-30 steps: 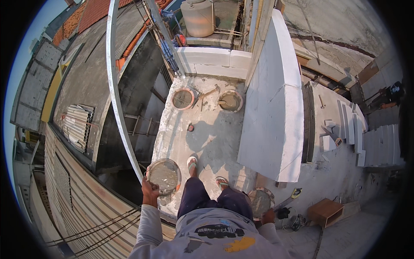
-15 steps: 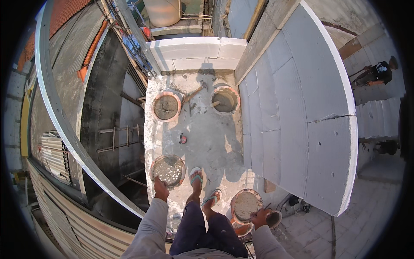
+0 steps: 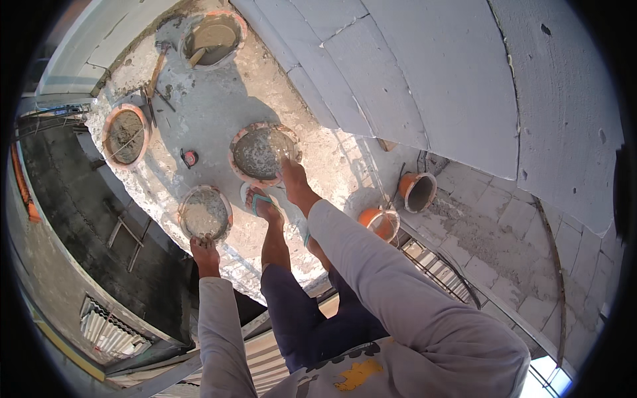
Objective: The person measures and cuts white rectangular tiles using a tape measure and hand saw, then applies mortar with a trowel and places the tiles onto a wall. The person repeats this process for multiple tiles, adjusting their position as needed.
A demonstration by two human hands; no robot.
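Observation:
My left hand (image 3: 205, 255) is closed on the near rim of an orange bucket (image 3: 229, 213) filled with grey, wet-looking material. With my right hand (image 3: 294, 178) I grip the near right rim of another orange bucket (image 3: 234, 158), which holds a grey, watery mix. This second bucket is just ahead of my sandalled feet (image 3: 264, 202). The fingers of both hands are partly hidden at the rims. A small red and black object (image 3: 190, 158), perhaps a tape measure, lies on the floor to the left of the right-hand bucket.
A mortar bucket (image 3: 243, 28) with a wooden-handled tool stands at the back, another (image 3: 107, 140) at the left edge. A long-handled tool (image 3: 157, 74) lies between them. A grey block wall (image 3: 424, 73) rises at right. Two orange buckets (image 3: 381, 224) (image 3: 407, 184) sit near the right edge.
My view has turned, with the scene rotated. My right hand has brought its bucket from beside my right foot to ahead of my feet. My left hand stays on its bucket.

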